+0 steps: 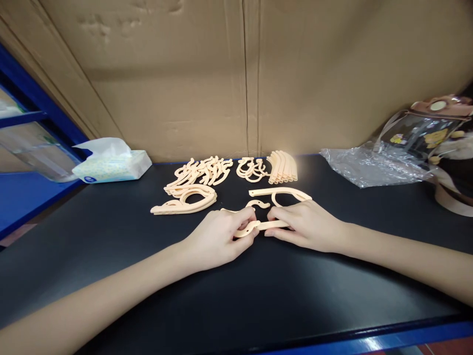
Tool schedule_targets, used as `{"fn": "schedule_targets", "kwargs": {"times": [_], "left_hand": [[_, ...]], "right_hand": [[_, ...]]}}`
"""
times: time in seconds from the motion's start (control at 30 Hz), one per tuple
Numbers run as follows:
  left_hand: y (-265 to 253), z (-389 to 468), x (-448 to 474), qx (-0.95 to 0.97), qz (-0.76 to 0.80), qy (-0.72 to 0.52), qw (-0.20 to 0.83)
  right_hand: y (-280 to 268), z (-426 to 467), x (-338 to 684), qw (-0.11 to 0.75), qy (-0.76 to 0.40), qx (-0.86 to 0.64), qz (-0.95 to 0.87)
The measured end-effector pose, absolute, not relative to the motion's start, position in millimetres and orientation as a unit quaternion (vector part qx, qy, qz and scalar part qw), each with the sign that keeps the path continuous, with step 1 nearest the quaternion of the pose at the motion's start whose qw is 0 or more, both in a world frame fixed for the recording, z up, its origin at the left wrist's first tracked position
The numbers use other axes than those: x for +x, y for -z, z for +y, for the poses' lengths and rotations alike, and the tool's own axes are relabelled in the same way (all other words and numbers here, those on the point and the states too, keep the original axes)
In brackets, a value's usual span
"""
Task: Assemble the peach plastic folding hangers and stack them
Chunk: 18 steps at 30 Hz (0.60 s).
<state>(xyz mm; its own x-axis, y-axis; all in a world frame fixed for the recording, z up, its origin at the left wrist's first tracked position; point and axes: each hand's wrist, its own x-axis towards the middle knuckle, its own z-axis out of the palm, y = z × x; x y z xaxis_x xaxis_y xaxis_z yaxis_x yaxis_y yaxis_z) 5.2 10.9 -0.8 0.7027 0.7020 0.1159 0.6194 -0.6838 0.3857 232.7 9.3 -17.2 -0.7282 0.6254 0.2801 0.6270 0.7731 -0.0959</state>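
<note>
My left hand (223, 234) pinches a small curved beige hook piece (247, 230), which looks like part of a folding clothes hanger. A straight beige hanger arm (273, 225) is gripped in my right hand (305, 224). Its left end meets the hook piece between my fingertips; whether the two are joined I cannot tell. Just beyond my fingers lies a loose S-shaped hook (258, 203). Past my right hand rests another long hanger arm (277, 191) with a curved piece beneath it. To the left are stacked folded hangers (185, 199).
At the back lie a pile of curved hanger pieces (203, 171), several hooks (252, 168) and a row of hanger arms (282, 166). A tissue pack (113, 165) sits far left. Crumpled clear plastic (373, 165) and a strapped bottle (424, 130) are at right. Cardboard (177, 79) stands behind.
</note>
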Motion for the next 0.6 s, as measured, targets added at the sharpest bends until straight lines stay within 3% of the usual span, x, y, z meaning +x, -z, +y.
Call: {"fn": "schedule_targets", "kwargs": {"times": [0.2, 0.43, 0.6], "left_hand": [[1.8, 12.4, 3.2, 0.918, 0.344, -0.134, 0.143], [2.7, 15.9, 1.5, 0.920, 0.362, -0.147, 0.018], [1.2, 16.7, 1.3, 0.927, 0.346, -0.145, 0.029]], "right_hand": [[16.4, 9.0, 233.6, 0.129, 0.041, -0.307, -0.942], [17.1, 13.5, 234.2, 0.133, 0.009, -0.339, -0.931], [16.4, 15.0, 235.1, 0.133, -0.008, -0.333, -0.934]]}}
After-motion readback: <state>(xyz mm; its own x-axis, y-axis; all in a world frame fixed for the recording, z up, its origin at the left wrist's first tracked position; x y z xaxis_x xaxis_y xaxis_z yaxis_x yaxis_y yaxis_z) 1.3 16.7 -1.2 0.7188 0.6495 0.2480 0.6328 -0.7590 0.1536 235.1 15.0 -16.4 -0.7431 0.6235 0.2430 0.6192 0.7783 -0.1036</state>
